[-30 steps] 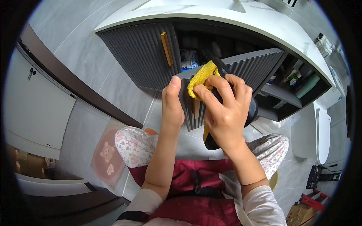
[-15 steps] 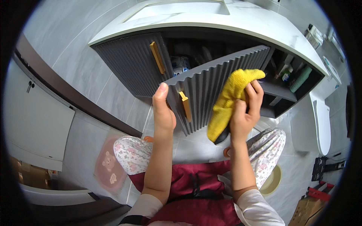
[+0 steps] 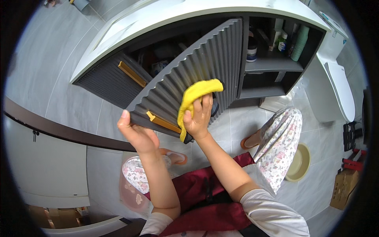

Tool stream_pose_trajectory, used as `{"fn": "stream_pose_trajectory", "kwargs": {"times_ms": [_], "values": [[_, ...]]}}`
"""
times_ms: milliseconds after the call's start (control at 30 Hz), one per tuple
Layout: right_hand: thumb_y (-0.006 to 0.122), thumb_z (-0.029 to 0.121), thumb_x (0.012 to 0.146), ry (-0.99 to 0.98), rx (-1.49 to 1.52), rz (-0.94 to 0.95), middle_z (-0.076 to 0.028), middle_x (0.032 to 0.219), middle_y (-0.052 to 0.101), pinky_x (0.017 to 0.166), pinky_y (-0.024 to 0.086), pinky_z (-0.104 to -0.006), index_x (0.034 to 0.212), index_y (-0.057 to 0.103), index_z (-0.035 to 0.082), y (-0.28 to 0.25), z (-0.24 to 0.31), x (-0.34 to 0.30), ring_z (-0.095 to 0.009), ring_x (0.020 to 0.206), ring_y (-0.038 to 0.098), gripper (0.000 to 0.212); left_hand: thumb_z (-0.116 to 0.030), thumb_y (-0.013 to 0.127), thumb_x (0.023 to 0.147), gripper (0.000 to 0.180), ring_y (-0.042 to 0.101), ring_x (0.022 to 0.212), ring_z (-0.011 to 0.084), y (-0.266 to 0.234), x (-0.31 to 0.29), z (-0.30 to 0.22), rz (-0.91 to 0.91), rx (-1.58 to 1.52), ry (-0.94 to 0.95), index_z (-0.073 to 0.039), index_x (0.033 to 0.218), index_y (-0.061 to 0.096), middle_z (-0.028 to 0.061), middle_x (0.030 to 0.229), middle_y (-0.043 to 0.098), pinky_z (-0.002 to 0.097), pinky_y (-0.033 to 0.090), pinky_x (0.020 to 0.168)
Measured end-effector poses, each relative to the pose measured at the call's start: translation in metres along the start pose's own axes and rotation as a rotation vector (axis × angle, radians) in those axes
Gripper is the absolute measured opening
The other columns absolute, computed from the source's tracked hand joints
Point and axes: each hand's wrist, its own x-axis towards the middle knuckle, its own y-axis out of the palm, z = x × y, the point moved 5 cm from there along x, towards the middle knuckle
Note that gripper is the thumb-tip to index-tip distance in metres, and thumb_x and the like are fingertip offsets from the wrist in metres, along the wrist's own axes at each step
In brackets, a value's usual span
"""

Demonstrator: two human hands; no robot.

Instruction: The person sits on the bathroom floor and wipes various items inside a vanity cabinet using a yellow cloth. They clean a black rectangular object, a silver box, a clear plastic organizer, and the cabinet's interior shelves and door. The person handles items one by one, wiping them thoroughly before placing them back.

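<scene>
A grey ridged cabinet door point(image 3: 197, 59) stands ajar in front of me, with a gold bar handle point(image 3: 165, 122) near its free edge. My left hand point(image 3: 140, 134) holds that free edge, its thumb on the top corner and the fingers partly hidden behind. In my right hand point(image 3: 198, 120) is a yellow cloth point(image 3: 189, 96) with dark patches, bunched under the fingers. The cloth lies against the ridged outer face, to the right of the handle.
A white countertop point(image 3: 197, 8) runs above the cabinet. Bottles, one of them green point(image 3: 301, 43), stand in the open shelf point(image 3: 272, 65) at right. Beyond is a toilet point(image 3: 339, 91). A yellowish basin point(image 3: 303, 162) sits by my right leg, a pink mat point(image 3: 132, 189) by my left.
My right hand has moved left and brought the cloth from in front of the door onto its ridged face. My left hand still holds the door edge. The head view has turned.
</scene>
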Motion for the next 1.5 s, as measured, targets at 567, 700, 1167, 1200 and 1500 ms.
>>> {"fn": "stream_pose_trajectory", "kwargs": {"times_ms": [567,700,1167,1200,1500], "values": [[0.043,0.019,0.090,0.709,0.228,-0.168,-0.022,0.143,0.020,0.108,0.014,-0.0413,0.133,0.032,-0.002,0.000,-0.049,-0.015,-0.036,0.133,0.018,0.050,-0.016,0.041,0.080,0.030,0.057,0.073,0.0099,0.033,0.039,-0.054,0.529,0.854,0.097,0.006,0.088,0.059,0.0095,0.079,0.061,0.0182,0.040,0.068],[0.050,0.023,0.084,0.234,0.201,-0.171,-0.024,0.132,0.036,0.102,0.025,-0.0474,0.124,0.046,0.002,-0.020,0.025,0.099,-0.044,0.122,0.032,0.045,-0.035,0.042,0.093,0.040,0.050,0.053,0.0056,0.083,0.058,-0.052,0.769,1.087,-0.070,-0.004,0.070,0.052,0.0015,0.063,0.054,0.0177,0.039,0.050],[0.039,0.026,0.089,0.717,0.083,-0.295,-0.020,0.137,0.032,0.106,0.021,-0.0429,0.128,0.041,-0.002,-0.020,-0.127,-0.007,-0.036,0.127,0.029,0.047,-0.047,0.056,0.080,0.070,0.053,0.081,0.0181,0.157,0.057,0.001,1.110,1.267,0.249,-0.010,0.135,0.035,0.0114,0.095,0.058,0.0304,0.042,0.072],[0.039,0.027,0.089,0.874,0.127,-0.362,-0.020,0.136,0.033,0.105,0.022,-0.0410,0.129,0.040,-0.002,-0.013,-0.154,-0.042,-0.034,0.127,0.030,0.048,-0.048,0.055,0.080,0.071,0.053,0.093,0.0205,0.158,0.057,0.004,1.155,1.163,0.267,-0.011,0.137,0.034,0.0123,0.107,0.055,0.0328,0.041,0.080],[0.048,0.028,0.085,1.041,0.327,-0.323,-0.019,0.137,0.030,0.104,0.024,-0.0426,0.132,0.036,0.004,-0.016,-0.114,0.009,-0.034,0.126,0.029,0.054,-0.070,0.045,0.075,0.073,0.016,0.136,0.0342,0.176,0.034,0.006,1.591,1.334,0.553,-0.012,0.117,0.059,0.0161,0.139,0.035,0.0493,0.014,0.107]]}}
